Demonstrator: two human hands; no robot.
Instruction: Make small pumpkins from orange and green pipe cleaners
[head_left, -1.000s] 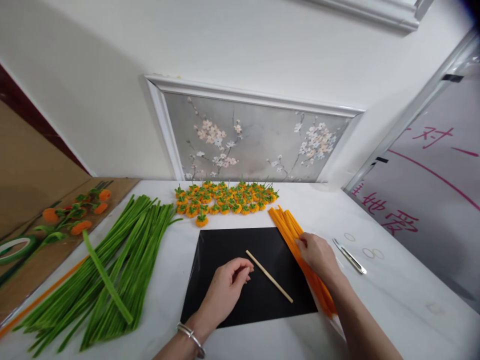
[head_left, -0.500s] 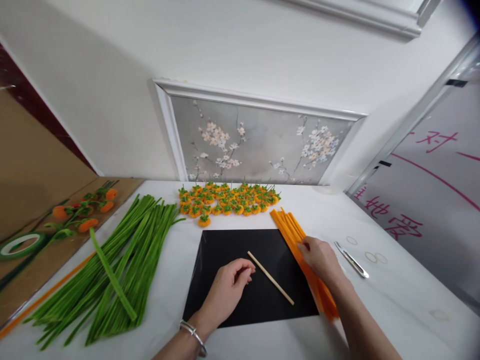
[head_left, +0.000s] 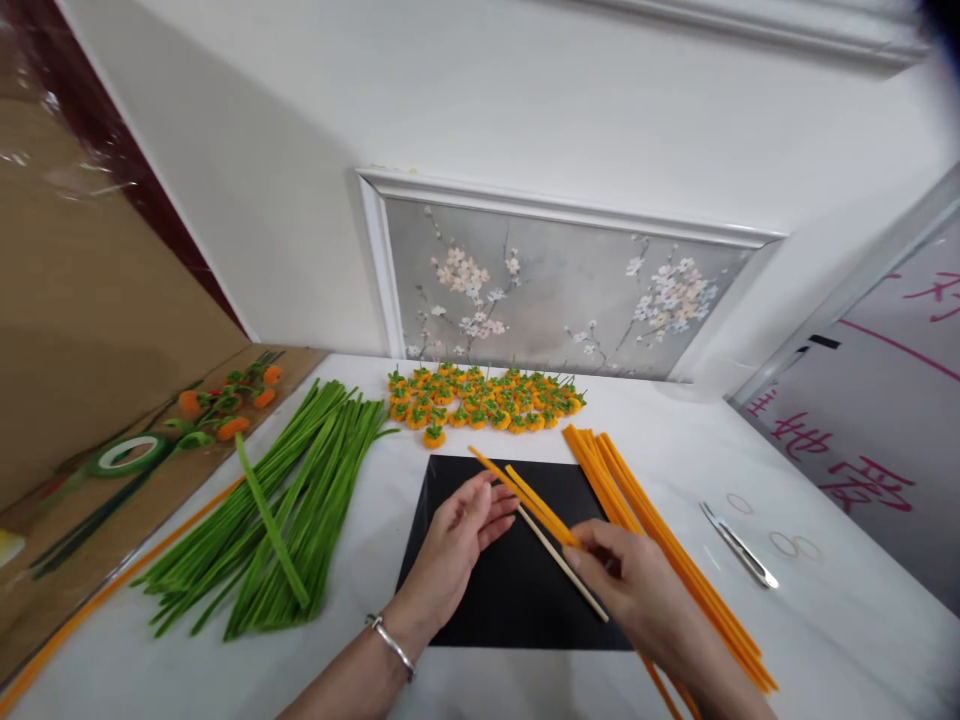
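Note:
Orange fuzzy stems are pinched in my right hand, which is over the right part of the black mat. Their upper ends slant left toward my left hand. That hand has its fingers apart beside the stems; whether it touches them is unclear. Beneath, a pale wooden stick lies diagonally on the mat. More orange stems lie in a bundle at the mat's right side. Several small orange pieces with green tops stand behind the mat.
A large pile of green fuzzy stems lies left of the mat. Farther left are green tape and orange-and-green pieces on cardboard. Small scissors or snips and thin rings lie at the right.
My right hand has lifted some orange stems off the bundle and brought them left over the mat. My left hand's fingers have spread. The view has shifted left.

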